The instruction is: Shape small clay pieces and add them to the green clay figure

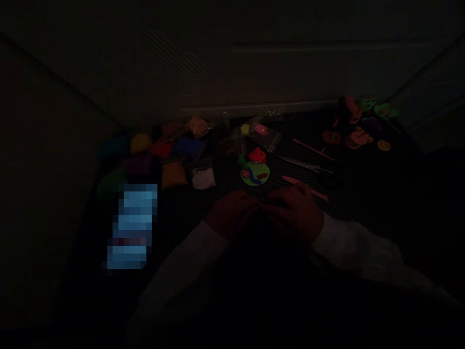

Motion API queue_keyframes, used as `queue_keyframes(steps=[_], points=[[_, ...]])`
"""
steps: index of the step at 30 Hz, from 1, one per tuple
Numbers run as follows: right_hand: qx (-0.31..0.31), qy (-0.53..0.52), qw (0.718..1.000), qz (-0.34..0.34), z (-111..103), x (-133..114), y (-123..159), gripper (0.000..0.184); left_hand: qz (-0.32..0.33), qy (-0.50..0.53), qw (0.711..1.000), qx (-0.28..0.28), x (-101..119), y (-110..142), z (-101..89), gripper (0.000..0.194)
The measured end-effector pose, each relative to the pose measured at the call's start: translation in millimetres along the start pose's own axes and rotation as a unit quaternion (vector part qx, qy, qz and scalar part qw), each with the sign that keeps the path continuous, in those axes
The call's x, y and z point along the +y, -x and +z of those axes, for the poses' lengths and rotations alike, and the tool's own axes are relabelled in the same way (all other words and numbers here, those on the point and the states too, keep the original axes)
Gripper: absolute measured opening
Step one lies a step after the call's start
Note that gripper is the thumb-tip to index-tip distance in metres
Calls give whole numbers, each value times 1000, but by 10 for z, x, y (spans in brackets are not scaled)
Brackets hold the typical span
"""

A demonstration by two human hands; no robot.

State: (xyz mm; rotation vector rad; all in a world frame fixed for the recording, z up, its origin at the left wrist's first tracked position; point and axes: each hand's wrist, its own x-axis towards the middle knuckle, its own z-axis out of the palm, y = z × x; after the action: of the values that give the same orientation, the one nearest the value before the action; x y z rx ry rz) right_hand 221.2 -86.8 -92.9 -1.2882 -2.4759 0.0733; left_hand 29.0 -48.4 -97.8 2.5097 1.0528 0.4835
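Observation:
The picture is very dark. My left hand and my right hand meet at the fingertips over the near part of the dark table. Both have their fingers curled in and pressed together; whatever is between them is too small and dim to make out. Just beyond them lies a round green clay piece with a red-roofed house, a blue winding strip and a small brown part on it. A pink modelling knife lies right behind my right hand, partly covered by it.
Bags of coloured clay, such as orange, white and blue, lie at the back left. A pixelated bright screen is at left. Scissors and a pink stick tool lie right; clay figures stand beyond.

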Motion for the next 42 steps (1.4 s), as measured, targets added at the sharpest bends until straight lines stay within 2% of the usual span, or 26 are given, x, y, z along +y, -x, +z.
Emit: queue_keyframes(steps=[3, 6, 12, 19, 28, 36, 42], points=[[3, -13, 1000, 0, -11, 7, 1, 26, -20, 7, 1000, 9, 7, -10, -34, 19], [8, -25, 1000, 1, -15, 21, 8, 25, -73, 20, 997, 33, 15, -21, -94, 15], [30, -40, 999, 2, -35, 22, 12, 24, -138, 19, 984, 109, 44, -31, -208, 15], [-18, 4, 1000, -13, -41, -13, 7, 30, -190, 50, 967, 163, 47, -13, -223, 20], [-31, 23, 999, -15, -17, -19, 12, 33, -242, 73, 955, 159, 92, -34, -272, 18], [-40, 22, 999, -14, -24, -40, 15, 33, -259, 115, 949, 137, 16, -38, -270, 23], [-21, 26, 999, -4, -13, -30, 20, 32, -280, 222, 925, 126, 22, -47, -244, 31]])
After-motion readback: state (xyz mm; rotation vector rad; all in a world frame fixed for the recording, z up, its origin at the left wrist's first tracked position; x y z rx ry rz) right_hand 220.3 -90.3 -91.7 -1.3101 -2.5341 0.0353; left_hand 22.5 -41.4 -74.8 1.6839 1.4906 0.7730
